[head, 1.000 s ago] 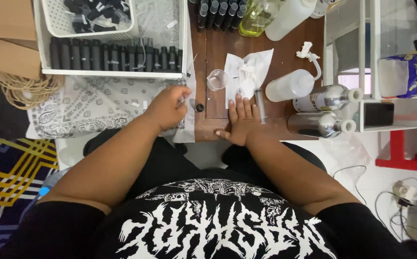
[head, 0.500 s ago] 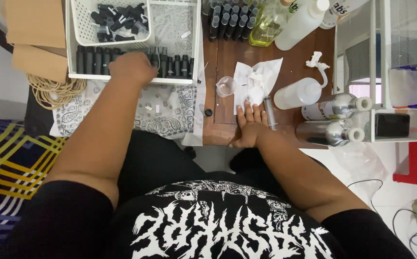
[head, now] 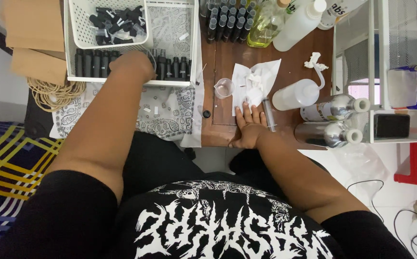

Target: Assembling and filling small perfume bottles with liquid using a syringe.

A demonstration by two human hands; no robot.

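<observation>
Head view: my left hand (head: 132, 65) reaches into the white basket (head: 177, 82), fingers curled among the row of black bottles (head: 93, 62), grip unclear. At the table's near edge my right hand (head: 249, 127) lies flat and open, fingertips on the white tissue (head: 256, 84), beside the syringe (head: 269, 114).

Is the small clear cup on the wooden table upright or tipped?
Upright: the small clear cup shows its round open rim facing the camera, standing on the wooden table beside the white tissue. Contents: cannot tell.
</observation>
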